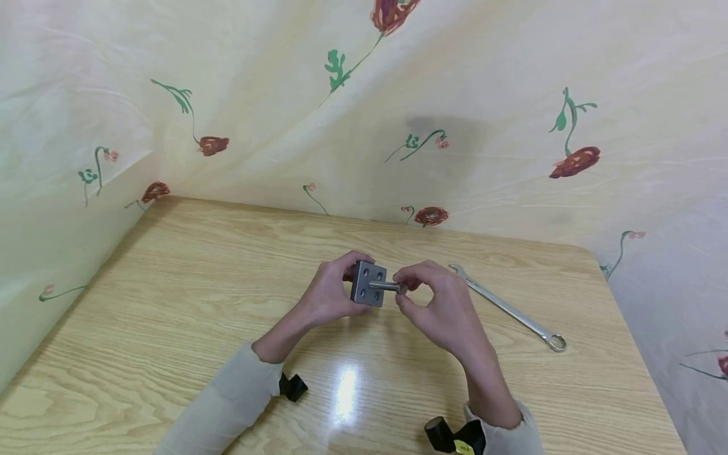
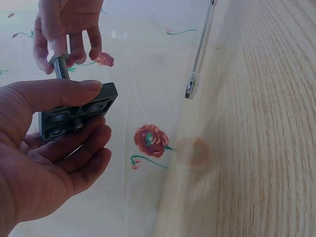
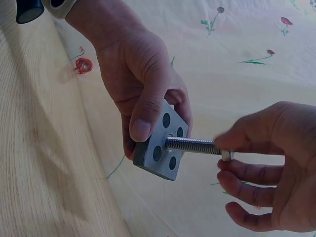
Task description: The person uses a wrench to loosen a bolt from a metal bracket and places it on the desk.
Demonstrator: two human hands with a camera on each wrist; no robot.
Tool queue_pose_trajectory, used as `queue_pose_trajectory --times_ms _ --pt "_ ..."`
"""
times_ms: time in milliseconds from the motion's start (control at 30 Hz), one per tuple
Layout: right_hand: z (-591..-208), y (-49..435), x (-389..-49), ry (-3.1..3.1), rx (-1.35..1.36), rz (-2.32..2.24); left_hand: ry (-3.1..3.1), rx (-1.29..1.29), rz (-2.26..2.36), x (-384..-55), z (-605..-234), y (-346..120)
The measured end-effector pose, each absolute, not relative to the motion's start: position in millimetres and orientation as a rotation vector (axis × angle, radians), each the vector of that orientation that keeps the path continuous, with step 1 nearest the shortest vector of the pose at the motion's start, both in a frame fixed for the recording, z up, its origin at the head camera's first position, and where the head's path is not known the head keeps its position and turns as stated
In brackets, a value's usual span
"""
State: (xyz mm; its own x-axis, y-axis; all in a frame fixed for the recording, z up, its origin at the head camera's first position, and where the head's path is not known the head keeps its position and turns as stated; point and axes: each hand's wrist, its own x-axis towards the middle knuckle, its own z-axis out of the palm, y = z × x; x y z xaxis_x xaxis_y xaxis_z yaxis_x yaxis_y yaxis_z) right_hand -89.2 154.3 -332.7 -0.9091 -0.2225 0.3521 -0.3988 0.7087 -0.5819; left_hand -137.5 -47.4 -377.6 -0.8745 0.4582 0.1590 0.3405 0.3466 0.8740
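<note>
My left hand [image 1: 332, 291] grips a grey metal block [image 1: 368, 284] by its edges, thumb on one side and fingers on the other. Round holes sit near the block's corners, as the right wrist view shows. A threaded bolt [image 3: 192, 144] stands in the block's middle hole, and in the left wrist view its tip [image 2: 77, 123] pokes out of the far face. Thumb and index finger of my right hand [image 1: 443, 303] pinch the bolt's head [image 3: 226, 155]; the other fingers are loosely bent. Both hands hold these parts above the table.
A combination wrench [image 1: 506, 306] lies on the wood-grain table [image 1: 199, 272], to the right of my right hand. Behind and to the left hangs a pale cloth [image 1: 273, 126] with painted flowers. Black camera mounts [image 1: 292, 387] are strapped at both wrists.
</note>
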Motion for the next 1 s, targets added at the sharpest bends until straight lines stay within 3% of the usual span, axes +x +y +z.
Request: queue_pose_trajectory --times_ms 300,667,1000 --pt "-332.9 155.2 -90.5 -2.674 0.543 1.001 2.477 0.733 1.581 -136.9 -377.7 -47.7" --pt "-331.1 156.0 -92.0 -2.848 0.227 1.056 2.475 0.713 1.581 -136.8 -377.5 -46.9" --pt "-332.6 152.6 -91.3 -2.718 0.385 1.025 2.490 0.722 1.575 -137.1 -378.7 -47.7"
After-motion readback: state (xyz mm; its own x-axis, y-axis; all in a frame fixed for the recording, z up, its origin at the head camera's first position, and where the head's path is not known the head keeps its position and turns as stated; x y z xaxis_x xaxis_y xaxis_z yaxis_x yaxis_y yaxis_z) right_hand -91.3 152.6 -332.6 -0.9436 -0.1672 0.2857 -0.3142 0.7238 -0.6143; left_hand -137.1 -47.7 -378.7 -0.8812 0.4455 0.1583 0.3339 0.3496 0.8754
